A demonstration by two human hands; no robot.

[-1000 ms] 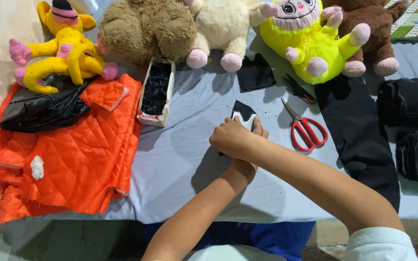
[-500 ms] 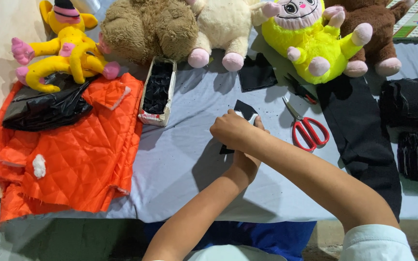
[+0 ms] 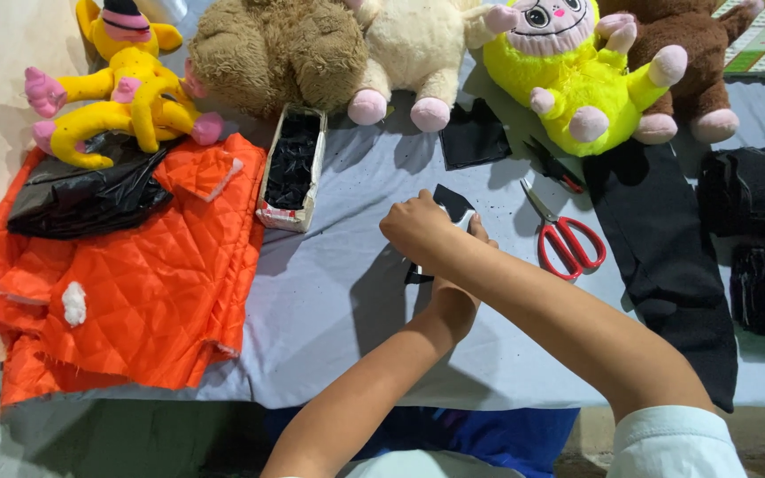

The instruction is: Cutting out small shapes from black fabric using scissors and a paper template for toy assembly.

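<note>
Holding black fabric piece (image 3: 450, 202), hands (image 3: 431, 243) work beside small box (image 3: 269, 212) — black scraps (image 3: 294, 159) inside.

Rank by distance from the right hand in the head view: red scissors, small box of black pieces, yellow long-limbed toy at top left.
From the right hand:
1. Small box of black pieces, just to its left, beside the orange quilted cloth.
2. Red scissors, to its right; only slightly farther than the box, nearly too close to call.
3. Yellow long-limbed toy, far corner at the top left.
</note>
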